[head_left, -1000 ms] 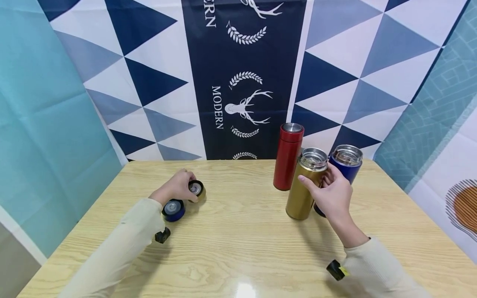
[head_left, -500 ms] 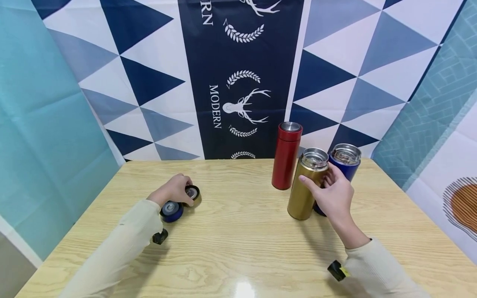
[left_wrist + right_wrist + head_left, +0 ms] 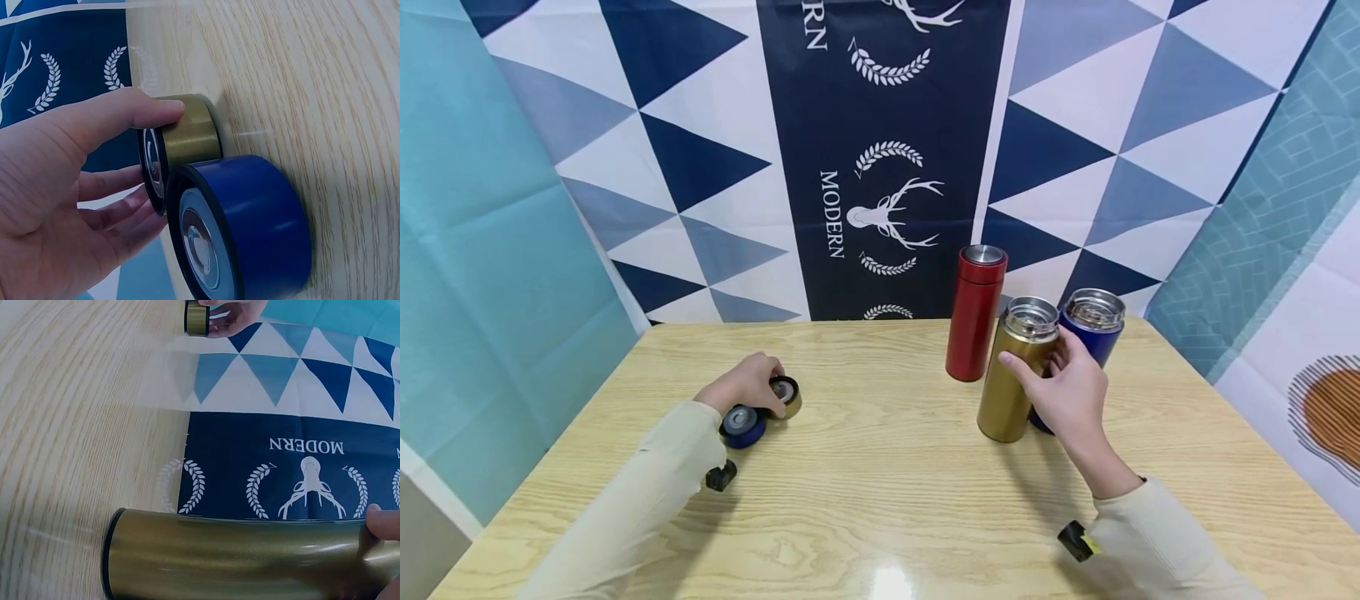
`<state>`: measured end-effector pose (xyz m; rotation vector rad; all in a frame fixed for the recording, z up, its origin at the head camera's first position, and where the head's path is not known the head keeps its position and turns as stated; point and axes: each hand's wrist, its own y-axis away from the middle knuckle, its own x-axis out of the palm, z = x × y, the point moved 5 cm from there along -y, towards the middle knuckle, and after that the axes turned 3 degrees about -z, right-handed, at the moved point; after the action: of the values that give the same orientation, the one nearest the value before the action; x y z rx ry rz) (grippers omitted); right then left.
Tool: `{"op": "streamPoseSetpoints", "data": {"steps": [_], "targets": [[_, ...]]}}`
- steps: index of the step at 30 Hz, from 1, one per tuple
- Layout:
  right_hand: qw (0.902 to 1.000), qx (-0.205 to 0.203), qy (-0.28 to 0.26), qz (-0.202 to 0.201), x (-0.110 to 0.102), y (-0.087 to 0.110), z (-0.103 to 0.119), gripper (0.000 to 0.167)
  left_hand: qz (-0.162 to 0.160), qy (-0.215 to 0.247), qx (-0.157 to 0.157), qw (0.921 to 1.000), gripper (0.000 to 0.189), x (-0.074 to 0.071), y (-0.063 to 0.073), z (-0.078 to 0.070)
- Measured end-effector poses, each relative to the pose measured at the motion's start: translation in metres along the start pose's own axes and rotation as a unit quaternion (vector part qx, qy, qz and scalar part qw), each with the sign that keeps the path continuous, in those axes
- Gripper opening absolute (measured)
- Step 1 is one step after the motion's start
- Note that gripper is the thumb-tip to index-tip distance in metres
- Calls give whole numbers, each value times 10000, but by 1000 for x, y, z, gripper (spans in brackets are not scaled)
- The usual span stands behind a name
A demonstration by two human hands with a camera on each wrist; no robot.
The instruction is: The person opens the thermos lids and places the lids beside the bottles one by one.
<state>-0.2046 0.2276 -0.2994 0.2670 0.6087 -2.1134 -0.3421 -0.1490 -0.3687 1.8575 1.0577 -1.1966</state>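
Observation:
My left hand point(image 3: 745, 383) pinches a gold bottle lid point(image 3: 190, 131), thumb on its near side and fingers round the far side. The lid stands on the table with its hollow underside up. Right beside it lies a blue lid point(image 3: 262, 231), also upside down. On the right, my right hand point(image 3: 1071, 392) grips a gold thermos point(image 3: 1009, 387) near its neck, the thumb on its front. This thermos stands upright and lidless, its steel mouth showing. A lidless blue thermos point(image 3: 1093, 343) stands behind that hand, partly hidden by it.
A red thermos point(image 3: 973, 325) with its lid on stands behind and left of the gold one. The wooden table point(image 3: 865, 475) ends at a patterned cloth backdrop point(image 3: 887, 283). Small black cameras point(image 3: 721, 475) sit at both wrists.
My left hand has brought the gold lid slightly toward me, closer to the blue lid. My right hand keeps its grip on the gold thermos, which stays in place. The head view shifts slightly.

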Motion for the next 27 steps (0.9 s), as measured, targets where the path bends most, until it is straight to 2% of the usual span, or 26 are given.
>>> {"op": "streamPoseSetpoints", "data": {"steps": [6, 12, 16, 20, 24, 27], "targets": [[9999, 108, 14, 70, 3, 1, 1, 80, 120, 9, -135, 9998, 56, 2, -2, 3], [9995, -72, 222, 222, 4, 0, 2, 81, 152, -4, -120, 9998, 55, 2, -4, 1], [9976, -558, 338, 222, 0, 1, 11, 83, 190, 5, -256, 9995, 53, 1, -4, 0], [9923, -1151, 447, 32, -7, 2, 25, 83, 221, -8, -324, 9992, 52, 0, -3, -1], [9810, -1707, 926, -9, -12, -1, 40, 81, 222, -1, -350, 9991, 52, -1, -2, -1], [9687, -1963, 1505, 200, -15, -5, 52, 79, 203, 9, -309, 9993, 55, -1, -1, -1]]}}
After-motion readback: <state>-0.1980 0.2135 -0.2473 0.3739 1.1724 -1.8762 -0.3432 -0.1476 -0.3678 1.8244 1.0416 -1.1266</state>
